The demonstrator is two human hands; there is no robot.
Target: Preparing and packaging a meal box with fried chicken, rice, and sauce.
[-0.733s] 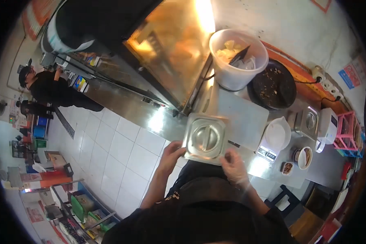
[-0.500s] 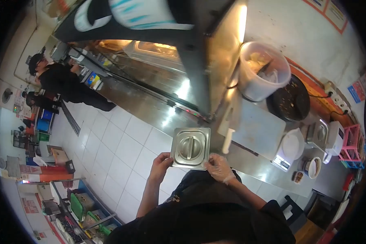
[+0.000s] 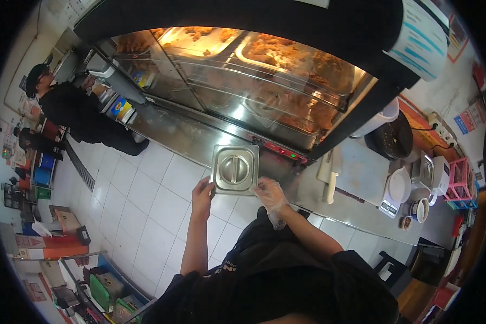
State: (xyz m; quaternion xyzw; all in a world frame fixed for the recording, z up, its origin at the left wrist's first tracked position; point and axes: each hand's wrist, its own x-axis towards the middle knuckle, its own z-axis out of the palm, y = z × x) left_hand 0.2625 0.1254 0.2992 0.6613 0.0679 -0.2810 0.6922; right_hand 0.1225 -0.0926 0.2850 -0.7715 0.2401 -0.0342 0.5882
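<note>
Between my two hands I hold a square steel food pan with a lid [image 3: 234,169], its round recess and bar handle facing up. My bare left hand [image 3: 203,195] grips the near left corner. On the near right corner is my right hand [image 3: 270,195], in a clear plastic glove, its fingers closed on the rim. What the pan contains is hidden under the lid. Just beyond it runs the steel counter [image 3: 183,135] below a lit glass display cabinet [image 3: 243,92], where trays of fried food [image 3: 278,51] sit.
To the right, a knife with a pale handle [image 3: 331,188] lies beside a cutting board [image 3: 362,170]. Past that are a kitchen scale with a bowl [image 3: 397,186], a dark round pan [image 3: 391,137] and a pink basket [image 3: 460,182]. A co-worker in black [image 3: 73,110] stands at the far left.
I have turned and moved so that the display cabinet now fills the view ahead. The lidded pan, still in both hands, has shifted toward the counter. The co-worker's pose has barely changed.
</note>
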